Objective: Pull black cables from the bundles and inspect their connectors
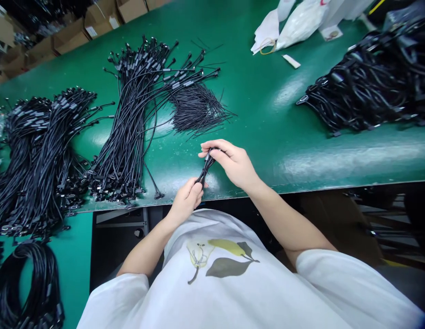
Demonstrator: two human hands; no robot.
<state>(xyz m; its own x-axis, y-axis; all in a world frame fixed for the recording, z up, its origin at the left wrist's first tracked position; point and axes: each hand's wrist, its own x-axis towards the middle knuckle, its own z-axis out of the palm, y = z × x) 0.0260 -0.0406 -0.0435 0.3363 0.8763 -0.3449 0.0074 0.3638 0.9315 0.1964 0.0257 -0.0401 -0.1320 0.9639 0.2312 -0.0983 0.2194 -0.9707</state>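
Above the table's front edge, my left hand (189, 199) is closed round the lower end of a folded black cable (204, 171). A thin tie seems to cross the cable at its middle. My right hand (233, 163) pinches the cable's upper end between thumb and fingers, and part of that end is hidden by the fingers. Just beyond the hands lies a pile of short black twist ties (196, 109). To their left a large bundle of straight black cables (130, 109) with grey sleeves and connectors is spread on the green table (246, 96).
More cable bundles (44, 146) lie at the left, with coiled cables (32, 283) below them. A heap of folded black cables (373, 87) fills the right side. White plastic bags (301, 25) and a small white piece (291, 61) lie at the back. Cardboard boxes (71, 39) stand beyond the far edge.
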